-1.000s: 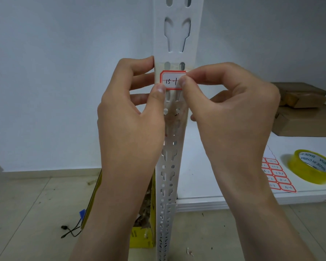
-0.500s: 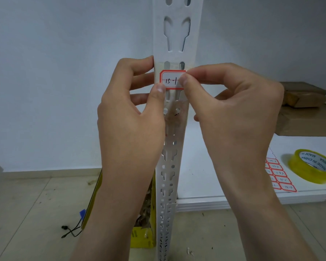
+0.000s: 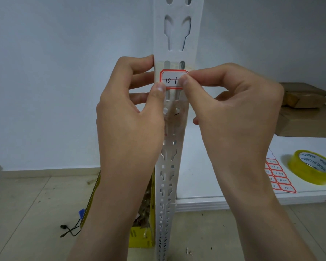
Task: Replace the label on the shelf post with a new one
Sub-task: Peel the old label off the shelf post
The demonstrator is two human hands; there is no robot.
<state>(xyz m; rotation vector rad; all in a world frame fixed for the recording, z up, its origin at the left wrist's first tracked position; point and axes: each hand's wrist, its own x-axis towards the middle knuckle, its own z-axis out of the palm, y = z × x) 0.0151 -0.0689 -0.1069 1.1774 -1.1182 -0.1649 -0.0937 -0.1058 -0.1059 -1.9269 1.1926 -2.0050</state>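
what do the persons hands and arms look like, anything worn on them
Both the left hand and the right hand are bare: no gloves, rings, watch or bracelet. The forearms are uncovered right down to the frame edge, with no sleeve in view. The fingernails that show are short and unpainted.

Red-bordered white label [image 3: 172, 80], yellow tape [image 3: 312, 169]

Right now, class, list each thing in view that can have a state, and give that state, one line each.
label: on the shelf post, pinched at both lower corners.
left hand: thumb on the label's lower left corner.
right hand: thumb and forefinger pinching the label's right edge.
tape roll: lying flat on the shelf.
label sheet: flat, partly used.
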